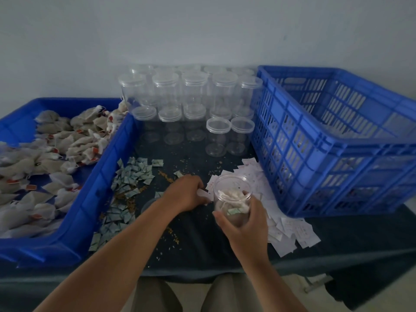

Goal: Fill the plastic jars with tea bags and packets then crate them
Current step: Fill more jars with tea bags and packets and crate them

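At table centre, just in front of the person: open plastic jar (233,199), no lid on, tipped a little off upright. The right hand (244,228) grips its lower body, fingers and thumb curled round the wall. The low hold leaves the mouth free for loading. Through the wall: tea bags and at least one greenish packet, jar judged well over half full.

The left hand (189,194) sits just beside the jar mouth, fingers curled down and pinching a white packet (203,195) at the near edge of the white packet pile (290,230). This pile spreads from the jar to the foot of the blue crate (337,136).

Layout: loose tea bags (56,140) in the blue tray (108,158) at left; greenish packets (130,176) strewn along the tray's outer wall; lidded empty jars (195,91) ranked at the back; crate at right. Judged reason: supplies left and centre, output right, so every reach is short. Crate contents are too dim to confirm through the slats.

Brown grains (166,176) are scattered on the dark table (202,244).

Step judged: adding a white packet. Lidding and crating not yet done. A faint round shape by the left forearm may be the lid; cannot tell.
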The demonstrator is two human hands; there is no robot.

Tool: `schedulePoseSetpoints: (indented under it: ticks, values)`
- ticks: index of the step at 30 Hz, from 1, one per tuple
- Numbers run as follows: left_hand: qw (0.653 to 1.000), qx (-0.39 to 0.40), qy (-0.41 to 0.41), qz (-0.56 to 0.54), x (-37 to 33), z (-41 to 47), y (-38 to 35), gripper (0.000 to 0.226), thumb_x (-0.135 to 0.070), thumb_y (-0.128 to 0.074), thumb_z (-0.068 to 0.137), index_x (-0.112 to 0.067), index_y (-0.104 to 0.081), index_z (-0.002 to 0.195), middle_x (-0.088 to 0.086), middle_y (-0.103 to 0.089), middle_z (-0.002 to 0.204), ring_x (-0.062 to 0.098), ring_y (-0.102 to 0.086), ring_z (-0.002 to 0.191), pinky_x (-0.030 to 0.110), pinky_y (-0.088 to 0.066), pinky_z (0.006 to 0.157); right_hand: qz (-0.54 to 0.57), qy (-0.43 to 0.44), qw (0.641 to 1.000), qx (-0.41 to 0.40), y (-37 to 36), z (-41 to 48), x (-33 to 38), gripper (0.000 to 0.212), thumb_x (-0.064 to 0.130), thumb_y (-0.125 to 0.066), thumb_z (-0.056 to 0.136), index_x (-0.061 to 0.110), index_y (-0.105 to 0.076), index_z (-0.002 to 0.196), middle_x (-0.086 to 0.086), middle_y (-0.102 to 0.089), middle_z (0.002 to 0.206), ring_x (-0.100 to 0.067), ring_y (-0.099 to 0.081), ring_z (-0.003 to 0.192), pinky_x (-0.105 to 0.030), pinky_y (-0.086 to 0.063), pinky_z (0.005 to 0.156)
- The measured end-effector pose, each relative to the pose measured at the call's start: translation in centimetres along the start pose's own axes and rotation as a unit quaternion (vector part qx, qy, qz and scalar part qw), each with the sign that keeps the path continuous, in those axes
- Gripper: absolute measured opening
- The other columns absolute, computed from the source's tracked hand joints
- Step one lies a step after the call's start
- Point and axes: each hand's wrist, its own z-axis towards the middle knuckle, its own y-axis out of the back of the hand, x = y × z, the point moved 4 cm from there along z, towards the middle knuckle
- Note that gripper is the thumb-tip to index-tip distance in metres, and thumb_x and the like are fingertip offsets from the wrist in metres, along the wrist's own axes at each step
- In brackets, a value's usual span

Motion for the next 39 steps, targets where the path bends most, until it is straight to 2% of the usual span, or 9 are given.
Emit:
schedulePoseSetpoints:
  ticks: [5, 12, 15, 18, 23, 29, 33, 36, 39]
  values:
    - [1.0, 0.002, 0.004, 0.005, 0.4, 0.1, 0.3, 0.033, -0.056, -0.08, 0.084, -0.027, -0.064, 0.088, -0.005, -0.062, 0.095, 0.016, -0.061, 0.086, 0.033, -0.042, 0.065, -0.004, -0.005, 1.0, 0.015, 0.0, 0.0, 0.1, 0.074, 0.073, -0.08, 0.067, 0.025, -0.06, 0.119, 0.014, -0.062, 0.108, -0.003, -0.059, 0.101, -0.022, -0.05, 0.084]
    - [0.958, -0.131, 0.016, -0.253, 0.4, -2.8, 6.0, 0.012, -0.043, -0.07, 0.097, -0.038, -0.077, 0.089, -0.013, -0.075, 0.074, 0.0, -0.064, 0.058, 0.023, -0.05, 0.054, -0.014, 0.008, 1.0, 0.026, -0.1, 0.1, 0.1, 0.076, 0.074, -0.08, 0.068, 0.021, -0.06, 0.119, 0.014, -0.061, 0.107, -0.002, -0.059, 0.1, -0.008, -0.043, 0.083]
    - [0.919, -0.072, -0.036, -0.385, -1.3, -4.6, 8.9, 0.015, -0.052, -0.066, 0.097, -0.045, -0.08, 0.097, -0.015, -0.078, 0.083, -0.002, -0.064, 0.066, 0.019, -0.051, 0.063, -0.017, 0.028, 0.999, 0.036, -0.3, -0.1, 0.3, 0.076, 0.072, -0.082, 0.068, 0.022, -0.06, 0.121, 0.017, -0.06, 0.11, 0.0, -0.059, 0.102, -0.005, -0.043, 0.084]
    - [0.937, -0.01, -0.113, -0.329, -3.7, -5.7, 9.6, 0.014, -0.05, -0.075, 0.091, -0.044, -0.078, 0.104, -0.021, -0.078, 0.093, -0.001, -0.073, 0.081, 0.017, -0.055, 0.069, -0.001, 0.042, 0.998, 0.039, -0.3, -0.3, 0.6, 0.076, 0.069, -0.086, 0.067, 0.024, -0.061, 0.123, 0.019, -0.06, 0.111, 0.003, -0.06, 0.104, -0.003, -0.043, 0.083]
    - [0.972, 0.007, -0.134, -0.193, -5.6, -5.3, 8.2, 0.015, -0.055, -0.085, 0.078, -0.044, -0.077, 0.086, -0.024, -0.071, 0.092, -0.003, -0.067, 0.085, 0.021, -0.049, 0.073, 0.01, 0.057, 0.997, 0.046, -0.2, -0.5, 0.7, 0.083, 0.066, -0.087, 0.067, 0.024, -0.059, 0.132, 0.02, -0.061, 0.116, 0.002, -0.061, 0.108, -0.005, -0.044, 0.087]
    - [0.986, -0.026, -0.066, -0.148, -5.2, -4.9, 6.2, 0.068, -0.077, -0.078, 0.057, -0.046, -0.049, 0.11, -0.019, -0.046, 0.116, 0.002, -0.052, 0.101, 0.024, -0.043, 0.077, 0.012, 0.052, 0.997, 0.048, -0.3, -0.4, 0.6, 0.075, 0.064, -0.089, 0.066, 0.031, -0.058, 0.127, 0.021, -0.061, 0.115, -0.002, -0.062, 0.106, -0.007, -0.047, 0.083]
    - [0.953, -0.063, -0.025, -0.295, -2.9, -5.0, 7.8, 0.035, -0.074, -0.069, 0.081, -0.044, -0.066, 0.098, -0.02, -0.069, 0.094, -0.005, -0.064, 0.083, 0.023, -0.049, 0.073, 0.018, 0.065, 0.997, 0.046, -0.3, -0.4, 0.8, 0.078, 0.062, -0.088, 0.067, 0.032, -0.056, 0.131, 0.02, -0.062, 0.119, 0.002, -0.06, 0.111, -0.005, -0.044, 0.088]
    - [0.959, -0.068, -0.042, -0.271, -1.6, -5.8, 8.1, 0.014, -0.058, -0.078, 0.084, -0.048, -0.073, 0.092, -0.025, -0.073, 0.088, -0.006, -0.068, 0.078, 0.021, -0.051, 0.068, 0.014, 0.081, 0.996, 0.047, -0.3, -0.5, 1.1, 0.075, 0.062, -0.088, 0.067, 0.043, -0.051, 0.129, 0.024, -0.06, 0.119, 0.002, -0.06, 0.111, -0.005, -0.046, 0.086]
    - [0.967, -0.058, -0.036, -0.246, -1.2, -6.1, 7.4, 0.017, -0.048, -0.086, 0.081, -0.045, -0.072, 0.091, -0.024, -0.072, 0.085, -0.006, -0.066, 0.075, 0.02, -0.049, 0.068, 0.001, 0.098, 0.994, 0.056, -0.5, -0.6, 1.4, 0.077, 0.065, -0.087, 0.067, 0.045, -0.048, 0.13, 0.028, -0.057, 0.121, 0.004, -0.059, 0.114, -0.005, -0.046, 0.088]
